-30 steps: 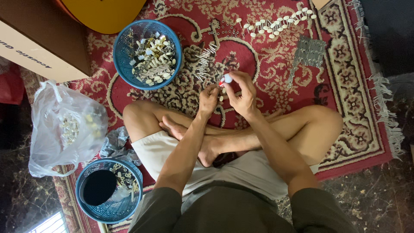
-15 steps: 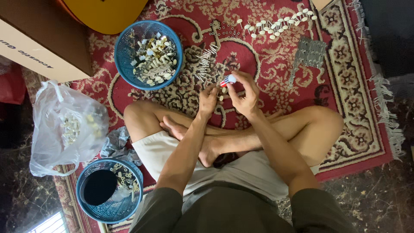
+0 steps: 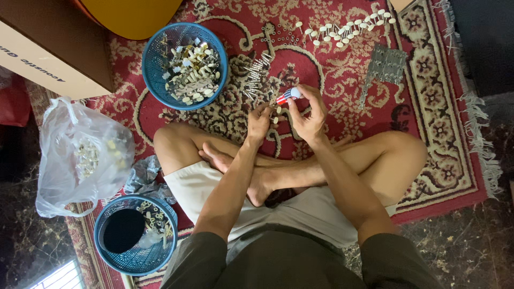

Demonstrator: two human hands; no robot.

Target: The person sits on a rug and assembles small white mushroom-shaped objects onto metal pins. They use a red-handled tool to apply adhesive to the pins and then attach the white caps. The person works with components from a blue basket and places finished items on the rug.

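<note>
**Small parts at the fingertips, above crossed legs**

At far left a clear plastic bag (image 3: 80, 152) of pale small parts slumps on the floor, with a blue basket (image 3: 134, 257) just below it, holding a dark round thing and a few loose pieces. Higher up, a second blue basket (image 3: 160, 80) sits on the red patterned rug (image 3: 428, 134), heaped with cream and metal parts.

Towards the middle, the left hand (image 3: 260, 122) is pinched shut on a tiny pale part; what kind cannot be told. Just to its right, the right hand (image 3: 309, 115) grips a small tube (image 3: 288, 96) with a white tip and red-and-blue body between thumb and fingers. The tube's long axis runs slantwise, up to the right, its lower end pointing down-left towards the left hand, which is near but apart from it.

Beyond the hands lie metal pins (image 3: 256, 80), then a row of white-knobbed pegs (image 3: 342, 32), and a grey metal strip (image 3: 383, 67) farthest right.
</note>
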